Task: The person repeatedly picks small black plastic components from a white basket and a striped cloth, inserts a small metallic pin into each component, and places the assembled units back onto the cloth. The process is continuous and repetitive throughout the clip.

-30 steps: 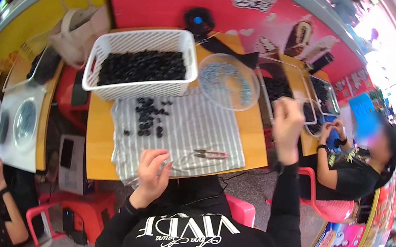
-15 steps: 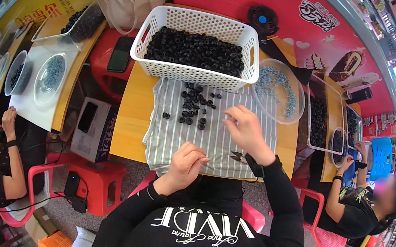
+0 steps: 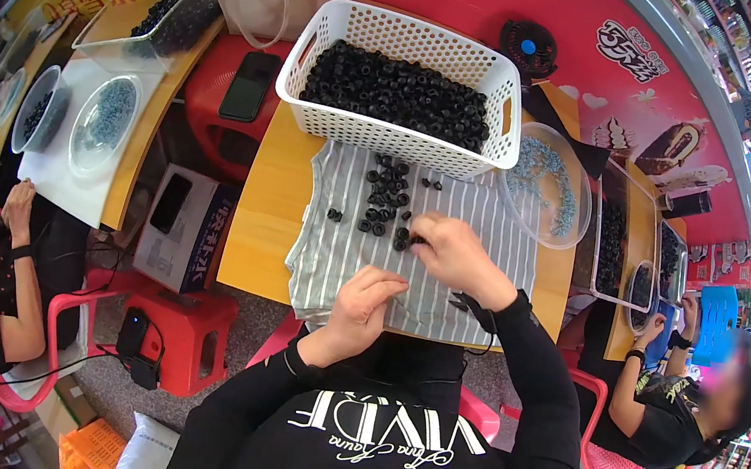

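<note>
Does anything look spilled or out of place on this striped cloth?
Nothing looks clearly spilled or damaged. Slightly odd: two small black pieces lie by themselves on the striped cloth, left of the main cluster near the white basket.

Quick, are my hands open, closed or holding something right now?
Left hand: fingers bent, near the striped cloth; cannot tell if holding anything.
Right hand: fingertips at the black pieces; cannot tell if gripping one.

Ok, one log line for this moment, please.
right hand: at black pieces on striped cloth; left hand: at cloth's near edge; white basket: holds more
</note>
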Motion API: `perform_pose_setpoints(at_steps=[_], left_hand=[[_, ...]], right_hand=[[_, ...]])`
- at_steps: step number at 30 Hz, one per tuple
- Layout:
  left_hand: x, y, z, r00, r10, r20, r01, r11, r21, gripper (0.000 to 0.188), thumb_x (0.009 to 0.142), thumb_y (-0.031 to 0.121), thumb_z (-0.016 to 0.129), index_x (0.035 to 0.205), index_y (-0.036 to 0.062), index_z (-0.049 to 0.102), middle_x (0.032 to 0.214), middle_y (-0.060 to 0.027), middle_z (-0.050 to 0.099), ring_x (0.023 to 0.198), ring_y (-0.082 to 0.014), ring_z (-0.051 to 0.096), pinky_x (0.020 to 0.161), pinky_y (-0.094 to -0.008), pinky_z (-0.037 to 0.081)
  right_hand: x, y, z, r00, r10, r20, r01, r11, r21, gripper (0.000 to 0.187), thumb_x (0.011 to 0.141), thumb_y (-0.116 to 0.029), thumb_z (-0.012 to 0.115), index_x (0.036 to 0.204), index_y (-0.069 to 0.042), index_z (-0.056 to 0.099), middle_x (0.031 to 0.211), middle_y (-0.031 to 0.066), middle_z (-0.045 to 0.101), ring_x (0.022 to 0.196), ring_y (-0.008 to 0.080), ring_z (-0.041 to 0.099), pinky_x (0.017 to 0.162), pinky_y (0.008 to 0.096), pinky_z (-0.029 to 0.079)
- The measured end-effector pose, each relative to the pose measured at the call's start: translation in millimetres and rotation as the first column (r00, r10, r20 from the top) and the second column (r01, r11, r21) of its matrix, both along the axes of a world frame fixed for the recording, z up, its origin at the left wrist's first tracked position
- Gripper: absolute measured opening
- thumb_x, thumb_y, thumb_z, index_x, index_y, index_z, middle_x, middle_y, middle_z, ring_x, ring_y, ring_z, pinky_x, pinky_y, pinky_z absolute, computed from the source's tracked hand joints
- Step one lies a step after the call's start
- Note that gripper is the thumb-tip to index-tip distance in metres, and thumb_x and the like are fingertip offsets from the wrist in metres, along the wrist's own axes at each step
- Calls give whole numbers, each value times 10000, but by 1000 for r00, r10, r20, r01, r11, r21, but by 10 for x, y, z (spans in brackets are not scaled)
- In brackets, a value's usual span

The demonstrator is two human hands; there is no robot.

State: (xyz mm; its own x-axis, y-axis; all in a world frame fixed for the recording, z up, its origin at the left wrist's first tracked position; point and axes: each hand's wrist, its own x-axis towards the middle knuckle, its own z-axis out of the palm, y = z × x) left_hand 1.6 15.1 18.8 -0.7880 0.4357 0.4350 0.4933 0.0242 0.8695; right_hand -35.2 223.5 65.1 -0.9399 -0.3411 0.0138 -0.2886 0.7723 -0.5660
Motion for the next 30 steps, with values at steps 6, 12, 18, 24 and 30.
perform_pose_setpoints(at_steps=[6, 12, 18, 24, 30], left_hand=[[16, 31, -12, 999, 39, 28, -40, 999, 14, 229, 833, -110, 594, 1017, -14, 692, 972, -141, 681, 836, -273, 651, 704, -322, 516], [33, 29, 23, 986, 56, 159, -60, 998, 22, 192, 905, -48, 619, 1084, -17, 679, 1005, -115, 669, 811, -179, 643, 687, -288, 508], [59, 148, 30, 796, -168, 581, 58, 977, 204, 217, 944, 13, 638, 1154, -42, 657, 1042, -89, 647, 788, -114, 645, 689, -251, 527], [9, 156, -54, 665, -340, 665, 131, 930, 345, 211, 960, 15, 630, 1162, -16, 683, 997, -46, 697, 868, -111, 672, 756, -247, 556], [-32, 150, -142, 561, -418, 714, 55, 880, 472, 213, 934, -33, 637, 1143, -43, 675, 1080, -97, 700, 904, -153, 688, 808, -277, 560]], right_hand=[[336, -29, -9, 995, -98, 9, 99, 990, -104, 204, 752, -5, 691, 944, -3, 622, 875, 175, 613, 789, 390, 631, 682, 451, 500], [562, -40, -13, 989, -139, -57, 125, 973, -196, 219, 753, 54, 653, 964, 4, 624, 850, 164, 587, 735, 344, 633, 635, 417, 493], [856, -234, 85, 965, -205, -161, 151, 943, -297, 168, 769, 27, 630, 929, -7, 596, 857, 159, 553, 757, 384, 592, 649, 451, 470], [975, -290, 9, 942, -295, -159, 221, 904, -366, 160, 753, 45, 627, 901, -5, 591, 835, 154, 535, 758, 369, 581, 644, 444, 470], [946, -100, -194, 912, -345, -221, 291, 925, -243, 137, 766, 53, 627, 886, -11, 613, 825, 158, 549, 738, 373, 584, 645, 441, 470]])
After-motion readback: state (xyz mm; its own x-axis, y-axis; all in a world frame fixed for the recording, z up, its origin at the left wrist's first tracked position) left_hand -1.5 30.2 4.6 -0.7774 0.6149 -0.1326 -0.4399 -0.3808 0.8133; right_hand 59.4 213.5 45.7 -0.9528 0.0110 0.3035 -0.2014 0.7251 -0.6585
